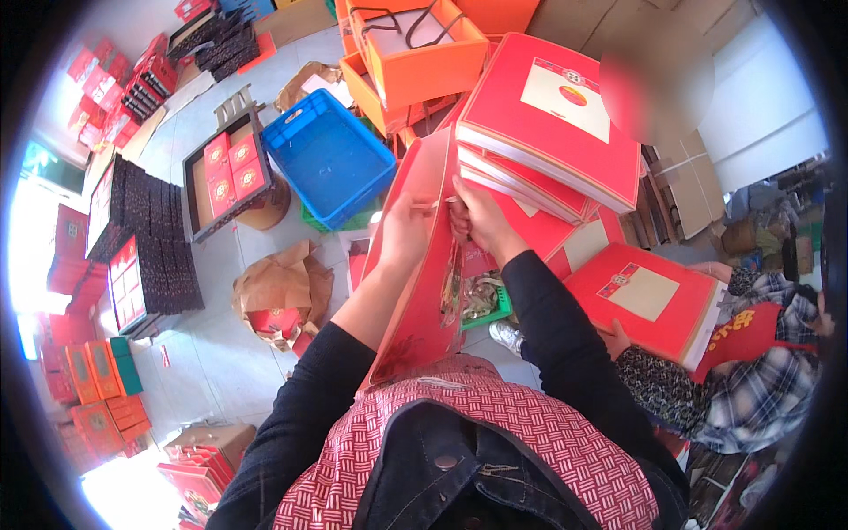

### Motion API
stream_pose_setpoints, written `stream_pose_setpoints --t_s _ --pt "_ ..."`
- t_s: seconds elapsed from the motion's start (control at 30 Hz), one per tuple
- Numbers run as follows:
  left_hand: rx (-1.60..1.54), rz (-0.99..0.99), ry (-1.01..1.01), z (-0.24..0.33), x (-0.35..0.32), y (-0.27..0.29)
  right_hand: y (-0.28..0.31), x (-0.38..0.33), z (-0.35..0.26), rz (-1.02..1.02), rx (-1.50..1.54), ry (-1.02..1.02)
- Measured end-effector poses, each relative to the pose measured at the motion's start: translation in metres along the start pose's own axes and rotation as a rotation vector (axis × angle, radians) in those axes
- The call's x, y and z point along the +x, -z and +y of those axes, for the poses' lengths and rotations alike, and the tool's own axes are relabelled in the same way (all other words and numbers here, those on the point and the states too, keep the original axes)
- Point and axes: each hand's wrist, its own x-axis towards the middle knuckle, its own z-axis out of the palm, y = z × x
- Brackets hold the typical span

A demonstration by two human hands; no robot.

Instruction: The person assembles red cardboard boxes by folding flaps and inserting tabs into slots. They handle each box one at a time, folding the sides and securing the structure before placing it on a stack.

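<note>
A large red paper bag (408, 309), tall and flat-sided, stands edge-up between my forearms and leans against my apron. My left hand (406, 231) lies over its left face, fingers closed in a pinch near the upper edge. Close by on the other side, my right hand (481, 219) is closed at the same edge, thumb up. Something thin and pale shows between the two hands, and a dark bit sits under the right fingers; both are too small to name. Beyond my right hand lies a stack of flat red boxes (530, 115) with cream labels.
A blue plastic crate (329, 159) sits ahead left, beside a dark tray (225, 177) of red packets. Orange bags (420, 62) stand ahead. A crumpled brown paper bag (283, 291) lies on the floor. At right, a co-worker's hand (616, 340) holds a red box (649, 296).
</note>
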Motion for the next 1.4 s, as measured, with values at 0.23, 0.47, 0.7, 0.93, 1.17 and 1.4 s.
stream_pose_setpoints --t_s 0.23,0.47,0.7,0.93,1.17,1.4 --pt "0.174 -0.023 0.001 0.024 -0.048 0.008 0.015 0.005 0.052 0.127 0.366 0.031" --pt "0.61 -0.283 0.051 0.018 -0.171 0.068 0.079 -0.024 0.105 0.042 0.443 -0.07" --pt "0.553 -0.086 0.225 0.015 -0.186 0.058 0.216 -0.198 0.201 0.191 0.18 -0.174" --pt "0.554 -0.006 0.12 0.016 -0.199 0.043 0.242 -0.248 0.214 0.686 0.378 0.005" --pt "0.265 0.008 0.126 0.012 -0.2 0.043 0.124 -0.239 0.094 0.601 0.008 0.508" --pt "0.213 -0.053 0.087 -0.005 -0.204 0.054 -0.024 -0.212 0.066 0.063 -0.46 0.408"
